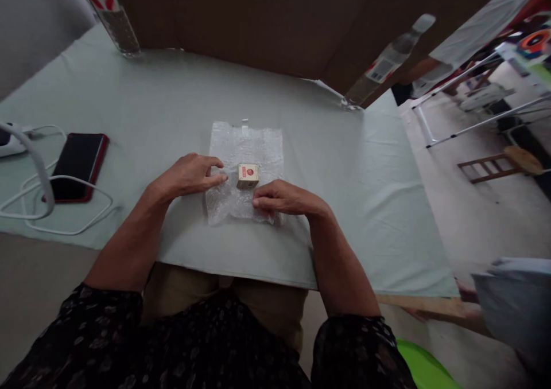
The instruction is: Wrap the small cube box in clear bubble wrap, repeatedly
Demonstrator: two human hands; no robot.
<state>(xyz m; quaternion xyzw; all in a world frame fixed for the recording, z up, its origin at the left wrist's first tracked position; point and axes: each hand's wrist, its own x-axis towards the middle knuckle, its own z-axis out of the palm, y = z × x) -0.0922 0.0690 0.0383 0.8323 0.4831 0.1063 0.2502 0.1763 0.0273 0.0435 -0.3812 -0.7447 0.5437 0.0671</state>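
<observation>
A small cream box (248,174) with a red mark on top rests on a sheet of clear bubble wrap (245,142), spread on the pale green tablecloth. To the box's left, my left hand (193,174) reaches over the wrap's left edge, thumb and fingers apart, with nothing between them. My right hand (282,198) is curled on the wrap just to the lower right of the box, its fingers closed; what they hold, if anything, is hidden. A narrow gap shows between the box and the left hand.
A phone (77,165) in a red case and a white cable lie at the left. A brown carton (241,22) stands at the back, with plastic bottles (118,27) (387,59) beside it. At the right are a wooden stool (519,159) and other people.
</observation>
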